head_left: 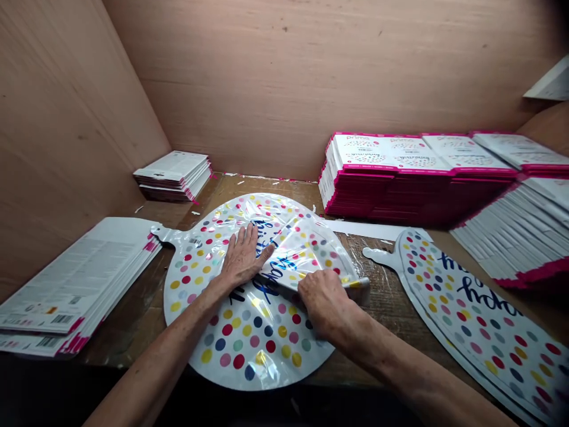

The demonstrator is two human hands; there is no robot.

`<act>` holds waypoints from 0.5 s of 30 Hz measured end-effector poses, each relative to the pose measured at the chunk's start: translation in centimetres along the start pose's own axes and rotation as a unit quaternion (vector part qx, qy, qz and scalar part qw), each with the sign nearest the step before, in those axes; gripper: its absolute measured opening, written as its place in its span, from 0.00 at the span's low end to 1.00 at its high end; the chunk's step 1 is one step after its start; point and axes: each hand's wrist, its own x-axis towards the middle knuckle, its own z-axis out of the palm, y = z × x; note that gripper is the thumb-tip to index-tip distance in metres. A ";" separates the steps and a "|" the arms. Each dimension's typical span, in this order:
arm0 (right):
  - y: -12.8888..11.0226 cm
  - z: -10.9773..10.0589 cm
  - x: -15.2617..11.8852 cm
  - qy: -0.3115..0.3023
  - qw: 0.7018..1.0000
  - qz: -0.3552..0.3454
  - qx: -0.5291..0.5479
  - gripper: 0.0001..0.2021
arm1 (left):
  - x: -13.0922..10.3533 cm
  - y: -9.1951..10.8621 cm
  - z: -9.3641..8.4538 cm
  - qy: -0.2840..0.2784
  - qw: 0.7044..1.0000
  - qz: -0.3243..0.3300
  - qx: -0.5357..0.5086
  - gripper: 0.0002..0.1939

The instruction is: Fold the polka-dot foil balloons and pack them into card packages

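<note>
Flat, round foil balloon [267,370] is lying mid-tabletop [377,284], glossy white, showing multicolored dots, blue script; neck [166,235] is pointing left. Left hand [242,258] is resting on it, thumb apart; right hand [322,301] is curling at a raised fold [284,284], can't tell if fingers are clamping.

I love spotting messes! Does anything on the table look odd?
Yes: little white scraps are scattered along the back of the table, like litter near the card stack.
</note>
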 end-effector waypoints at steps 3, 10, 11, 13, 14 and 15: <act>-2.0 -1.2 -1.7 -0.030 0.997 0.064 -0.036 0.08 | -3.7 2.7 -1.6 0.057 0.978 -0.095 -0.176 0.38; -5.5 -4.1 -4.1 0.019 0.990 -0.079 0.112 0.37 | -9.5 5.4 -1.2 -0.014 0.789 -0.220 -0.573 0.25; -5.0 -4.3 -4.7 0.031 0.978 -0.142 0.147 0.40 | -9.5 4.7 -1.4 0.012 0.769 -0.236 -0.594 0.23; -3.3 -4.2 -5.5 0.046 0.959 -0.221 0.174 0.47 | -9.5 2.9 -2.1 0.007 0.729 -0.271 -0.629 0.23; -2.4 -3.9 -5.5 0.054 0.957 -0.232 0.166 0.47 | -9.6 2.1 -2.7 -0.023 0.717 -0.284 -0.637 0.24; -1.6 -3.5 -5.4 0.069 0.958 -0.236 0.148 0.43 | -9.7 1.5 -3.4 -0.063 0.719 -0.289 -0.629 0.24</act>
